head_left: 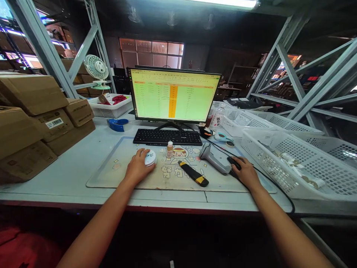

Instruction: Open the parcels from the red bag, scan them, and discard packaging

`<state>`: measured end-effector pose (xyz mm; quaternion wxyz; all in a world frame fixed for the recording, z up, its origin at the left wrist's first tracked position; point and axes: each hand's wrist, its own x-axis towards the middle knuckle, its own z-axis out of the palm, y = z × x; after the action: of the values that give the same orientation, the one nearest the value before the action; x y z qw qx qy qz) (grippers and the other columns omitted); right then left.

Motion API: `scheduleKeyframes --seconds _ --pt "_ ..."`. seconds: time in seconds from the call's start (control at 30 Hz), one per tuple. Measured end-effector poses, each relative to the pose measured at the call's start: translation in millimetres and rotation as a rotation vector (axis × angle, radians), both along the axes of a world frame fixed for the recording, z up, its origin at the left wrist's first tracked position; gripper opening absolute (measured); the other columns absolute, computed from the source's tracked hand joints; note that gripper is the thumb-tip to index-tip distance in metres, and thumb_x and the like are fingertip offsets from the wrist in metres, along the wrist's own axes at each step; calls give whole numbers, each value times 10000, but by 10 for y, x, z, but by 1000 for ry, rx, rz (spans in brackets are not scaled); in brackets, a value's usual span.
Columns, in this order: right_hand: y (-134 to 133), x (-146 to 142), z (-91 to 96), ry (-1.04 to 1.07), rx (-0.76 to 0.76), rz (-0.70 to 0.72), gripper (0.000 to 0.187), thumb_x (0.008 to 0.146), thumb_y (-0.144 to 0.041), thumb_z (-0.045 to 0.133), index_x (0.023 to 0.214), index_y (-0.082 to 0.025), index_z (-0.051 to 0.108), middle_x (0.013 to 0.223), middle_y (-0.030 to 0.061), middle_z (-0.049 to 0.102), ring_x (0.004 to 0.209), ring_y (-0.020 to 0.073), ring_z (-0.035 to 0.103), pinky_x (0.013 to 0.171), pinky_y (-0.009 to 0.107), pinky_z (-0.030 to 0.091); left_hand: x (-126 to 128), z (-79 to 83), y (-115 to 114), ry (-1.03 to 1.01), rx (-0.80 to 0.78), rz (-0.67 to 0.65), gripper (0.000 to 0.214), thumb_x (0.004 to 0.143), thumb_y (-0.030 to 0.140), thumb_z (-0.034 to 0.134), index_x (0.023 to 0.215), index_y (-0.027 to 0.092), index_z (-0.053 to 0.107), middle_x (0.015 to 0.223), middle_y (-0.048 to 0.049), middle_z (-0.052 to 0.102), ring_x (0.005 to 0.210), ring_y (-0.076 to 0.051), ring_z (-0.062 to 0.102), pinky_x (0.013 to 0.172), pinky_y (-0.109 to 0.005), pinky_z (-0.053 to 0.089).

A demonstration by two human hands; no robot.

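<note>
Lettering on the white disc-shaped item (150,158) was partly covered by the left hand (138,166), which gripped it at 9 o'clock on the desk mat (107,175); the outlined characters on the mat began with 好. The monitor (154,100), at 12 o'clock, displayed a spreadsheet with an orange column (its text was too small to read). A barcode label (54,123) was fixed to a carton (63,132) between 9 and 10 o'clock. The mat lay on a pale table (69,163) between grey metal frames (290,72), beneath a ceiling lamp (234,3), with a window (152,52) beyond the monitor. The right hand (245,173) was closed over a black mouse (233,162) at 3 o'clock. The grey scanner (216,161), the yellow-and-black cutter (193,173) and a small bottle (169,150) occupied the space between the hands. The keyboard (167,137) lay in front of the monitor, and white baskets (269,165) bounded the right hand's outer side.
</note>
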<state>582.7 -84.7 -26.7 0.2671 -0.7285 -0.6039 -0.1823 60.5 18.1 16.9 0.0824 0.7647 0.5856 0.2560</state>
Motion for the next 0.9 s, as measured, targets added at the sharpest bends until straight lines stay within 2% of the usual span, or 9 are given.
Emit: scheduleKeyframes --seconds 0.4,0.57,0.9 --pt "-19 -30 34 -6 -27 -21 452 949 -377 517 1316 -215 724 1321 138 618 1127 344 644 982 504 568 5 35 -22 -5 -20 6 630 858 408 742 1436 249 551 1582 -88 488 1295 -334 601 1032 -437 547" --pt "-26 -34 46 -9 -46 -20 480 962 -413 489 1333 -208 715 1329 144 615 1113 353 642 935 510 583 6 27 -22 -10 -17 6 631 862 413 735 1442 253 544 1586 -87 480 1302 -337 595 1024 -436 549" --pt "-27 -37 59 5 -32 12 479 961 -419 490 1320 -201 718 1306 151 618 1122 350 642 965 511 576 -2 12 -15 -11 0 -3 621 860 411 743 1429 259 548 1562 -81 500 1282 -339 604 1025 -434 546"
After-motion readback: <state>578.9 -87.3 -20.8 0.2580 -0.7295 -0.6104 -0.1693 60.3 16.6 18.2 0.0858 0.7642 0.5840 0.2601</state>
